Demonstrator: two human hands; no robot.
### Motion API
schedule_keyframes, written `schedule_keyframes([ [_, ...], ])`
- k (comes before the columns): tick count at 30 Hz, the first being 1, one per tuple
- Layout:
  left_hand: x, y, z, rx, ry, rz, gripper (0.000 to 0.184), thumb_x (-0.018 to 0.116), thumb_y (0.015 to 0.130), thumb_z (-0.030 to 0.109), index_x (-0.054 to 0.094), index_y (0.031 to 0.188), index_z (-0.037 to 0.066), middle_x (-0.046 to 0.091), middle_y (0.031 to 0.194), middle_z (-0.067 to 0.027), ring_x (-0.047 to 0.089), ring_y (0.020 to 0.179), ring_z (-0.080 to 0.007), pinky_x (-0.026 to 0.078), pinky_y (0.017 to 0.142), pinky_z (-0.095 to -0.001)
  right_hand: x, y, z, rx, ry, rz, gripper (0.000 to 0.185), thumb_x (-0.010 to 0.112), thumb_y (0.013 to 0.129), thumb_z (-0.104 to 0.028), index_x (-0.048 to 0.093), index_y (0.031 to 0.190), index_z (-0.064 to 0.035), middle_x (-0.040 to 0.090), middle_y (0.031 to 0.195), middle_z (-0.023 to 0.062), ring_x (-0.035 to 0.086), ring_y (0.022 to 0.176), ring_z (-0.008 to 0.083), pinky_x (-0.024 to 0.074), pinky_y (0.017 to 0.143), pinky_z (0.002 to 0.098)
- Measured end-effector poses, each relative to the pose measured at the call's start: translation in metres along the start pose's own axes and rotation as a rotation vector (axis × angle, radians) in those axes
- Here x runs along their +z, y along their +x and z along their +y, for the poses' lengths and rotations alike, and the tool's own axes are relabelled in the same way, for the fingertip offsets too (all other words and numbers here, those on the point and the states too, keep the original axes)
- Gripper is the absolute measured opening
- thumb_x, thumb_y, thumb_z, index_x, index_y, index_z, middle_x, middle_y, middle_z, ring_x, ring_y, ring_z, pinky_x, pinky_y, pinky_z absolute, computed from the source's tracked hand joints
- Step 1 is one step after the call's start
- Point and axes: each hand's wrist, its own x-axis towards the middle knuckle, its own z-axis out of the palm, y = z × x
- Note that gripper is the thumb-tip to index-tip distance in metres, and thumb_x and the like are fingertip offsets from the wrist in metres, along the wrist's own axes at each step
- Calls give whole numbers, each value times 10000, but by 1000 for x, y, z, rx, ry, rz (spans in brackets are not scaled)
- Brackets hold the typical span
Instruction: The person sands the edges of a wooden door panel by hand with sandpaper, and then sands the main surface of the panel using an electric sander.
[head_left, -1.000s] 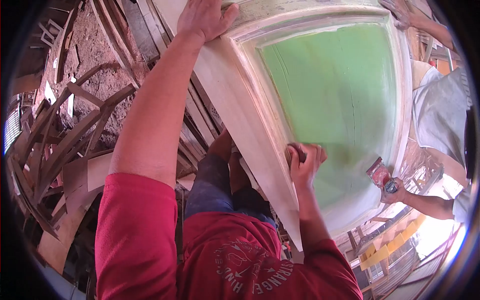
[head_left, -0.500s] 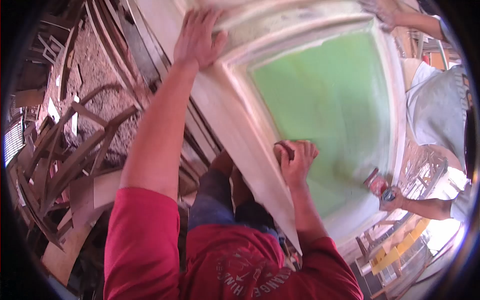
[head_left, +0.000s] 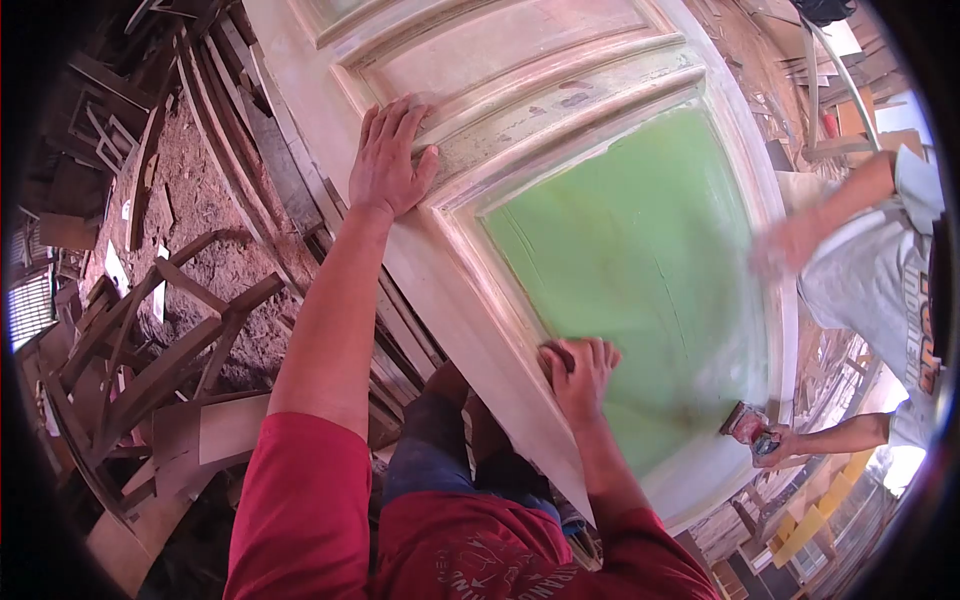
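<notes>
A large wooden door [head_left: 505, 395] with raised mouldings and a green-coated panel [head_left: 630, 250] lies in front of me. My left hand [head_left: 392, 160] rests flat on its frame near the left edge, fingers spread, holding nothing. Lower down, my right hand [head_left: 584, 385] is closed around a dark brown piece of sandpaper [head_left: 552, 362], pressed against the moulding at the green panel's left border. Most of the sandpaper is hidden under the fingers.
Across the door, a co-worker's hand [head_left: 775, 447] grips a power sander [head_left: 745, 424] at the panel's lower right corner. Their other hand [head_left: 788, 245] is blurred over the right edge. Scrap wood [head_left: 150, 340] piles up at left.
The view has tilted, so the door sits lower in it. The co-worker's upper hand has come down along the right edge. My hands keep about the same places on the door.
</notes>
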Motion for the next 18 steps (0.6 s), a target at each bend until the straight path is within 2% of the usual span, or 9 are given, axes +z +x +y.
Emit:
schedule_keyframes([
  [3,-3,0,4,-9,6,-16,625,616,989,327,531,1562,91,513,1636,-191,438,1545,-381,220,1363,-542,-14,-37,22,8,-36,9,262,882,872,-313,734,1032,-169,674,1023,72,616,1010,329,409,939,494],
  [7,-1,3,9,-23,14,-45,621,621,973,327,546,1548,106,510,1641,-177,429,1555,-364,204,1375,-528,7,13,2,-49,-7,-33,246,879,873,-305,741,1018,-162,683,1011,73,620,1007,330,409,939,492],
  [10,2,4,8,-22,6,-38,617,625,973,309,546,1553,114,508,1644,-170,426,1556,-364,202,1372,-540,4,14,1,-29,25,-22,235,874,873,-293,745,1018,-160,679,1012,72,618,1003,330,410,937,498],
  [14,6,5,3,-15,20,-35,614,634,976,290,547,1563,132,509,1646,-164,431,1555,-366,208,1365,-549,-18,-32,29,-11,-29,-13,238,873,873,-298,749,1021,-158,672,1011,69,614,1001,327,414,944,496],
  [18,10,4,3,-4,16,-26,612,637,983,292,547,1570,144,512,1645,-161,441,1548,-370,217,1360,-553,2,9,11,-35,6,-20,258,880,873,-316,749,1028,-157,672,1030,65,615,1008,322,416,956,494],
])
